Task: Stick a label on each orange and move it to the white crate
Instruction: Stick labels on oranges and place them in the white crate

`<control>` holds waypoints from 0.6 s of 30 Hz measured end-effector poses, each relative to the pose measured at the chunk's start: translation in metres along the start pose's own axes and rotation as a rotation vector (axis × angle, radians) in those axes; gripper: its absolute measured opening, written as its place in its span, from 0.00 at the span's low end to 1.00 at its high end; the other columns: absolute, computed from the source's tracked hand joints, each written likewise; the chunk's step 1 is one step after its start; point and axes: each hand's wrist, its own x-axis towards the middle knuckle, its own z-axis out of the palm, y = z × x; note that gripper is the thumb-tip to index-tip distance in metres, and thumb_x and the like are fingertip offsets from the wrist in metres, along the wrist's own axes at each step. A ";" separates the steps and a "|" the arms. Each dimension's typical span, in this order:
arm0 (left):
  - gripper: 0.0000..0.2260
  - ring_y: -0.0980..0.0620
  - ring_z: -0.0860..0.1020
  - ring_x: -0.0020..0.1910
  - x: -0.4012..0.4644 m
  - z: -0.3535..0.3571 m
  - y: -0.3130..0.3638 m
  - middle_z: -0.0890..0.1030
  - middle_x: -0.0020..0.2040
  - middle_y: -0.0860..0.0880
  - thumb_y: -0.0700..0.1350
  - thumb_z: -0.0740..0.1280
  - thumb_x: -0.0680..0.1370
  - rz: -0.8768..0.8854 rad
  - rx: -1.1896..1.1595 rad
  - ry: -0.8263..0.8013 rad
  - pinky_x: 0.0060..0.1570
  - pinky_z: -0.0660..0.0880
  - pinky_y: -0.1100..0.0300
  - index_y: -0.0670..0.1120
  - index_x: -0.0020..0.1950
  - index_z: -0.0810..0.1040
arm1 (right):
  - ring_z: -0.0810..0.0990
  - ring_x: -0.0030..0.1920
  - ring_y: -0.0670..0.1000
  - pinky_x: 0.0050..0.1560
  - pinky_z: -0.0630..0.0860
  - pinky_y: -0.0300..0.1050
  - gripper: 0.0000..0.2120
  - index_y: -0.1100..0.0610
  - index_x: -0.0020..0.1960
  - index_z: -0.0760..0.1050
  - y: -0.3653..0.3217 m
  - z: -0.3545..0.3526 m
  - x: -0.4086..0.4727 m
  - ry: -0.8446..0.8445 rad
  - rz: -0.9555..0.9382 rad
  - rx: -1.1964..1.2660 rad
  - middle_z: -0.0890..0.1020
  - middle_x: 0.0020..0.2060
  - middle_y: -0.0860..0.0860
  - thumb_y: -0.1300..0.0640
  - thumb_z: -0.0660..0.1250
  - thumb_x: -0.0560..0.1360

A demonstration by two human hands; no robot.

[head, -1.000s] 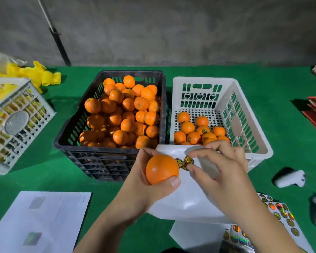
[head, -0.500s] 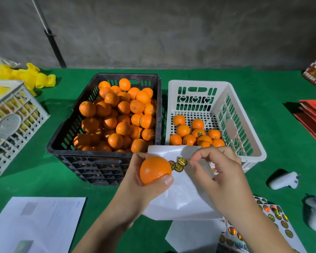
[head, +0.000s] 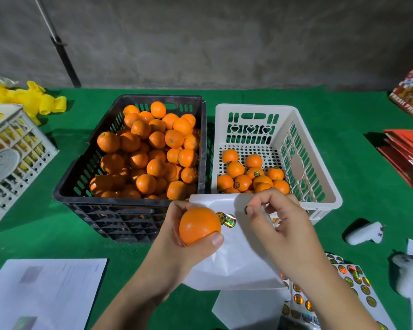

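A fruit-packing workspace: a green-covered surface (head: 343, 120) against a bare concrete wall (head: 224, 39), a black crate (head: 129, 217) heaped with oranges mid-frame, sticker sheets (head: 353, 282) lower right, "Fresh Fruit" boxes (head: 410, 101) upper right.

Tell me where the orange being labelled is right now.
In the head view the orange sits low and centre, gripped in the left hand, in front of the black crate and beside the white backing sheet.

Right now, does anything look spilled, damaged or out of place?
Nothing stands out. Oranges sit inside the black crate and white crate; the left hand holds one orange, the right hand pinches a label.
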 end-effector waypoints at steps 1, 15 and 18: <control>0.24 0.57 0.84 0.47 0.000 -0.001 0.000 0.83 0.51 0.60 0.57 0.80 0.61 0.001 0.003 0.005 0.43 0.80 0.67 0.61 0.54 0.76 | 0.75 0.51 0.53 0.46 0.71 0.51 0.04 0.45 0.44 0.78 -0.002 -0.002 0.001 0.012 0.025 0.046 0.79 0.43 0.47 0.52 0.70 0.77; 0.30 0.48 0.85 0.54 0.007 0.007 -0.009 0.82 0.56 0.56 0.54 0.83 0.68 0.172 0.142 0.069 0.52 0.83 0.56 0.62 0.62 0.68 | 0.76 0.35 0.45 0.38 0.72 0.33 0.07 0.46 0.47 0.82 -0.043 0.013 -0.006 -0.283 -0.009 0.248 0.82 0.36 0.44 0.58 0.76 0.77; 0.31 0.50 0.86 0.55 0.007 0.009 -0.012 0.83 0.58 0.57 0.57 0.82 0.69 0.189 0.201 0.100 0.51 0.83 0.52 0.64 0.65 0.68 | 0.81 0.43 0.46 0.43 0.75 0.40 0.06 0.47 0.46 0.82 -0.043 0.018 -0.004 -0.297 -0.037 0.124 0.83 0.40 0.43 0.57 0.76 0.77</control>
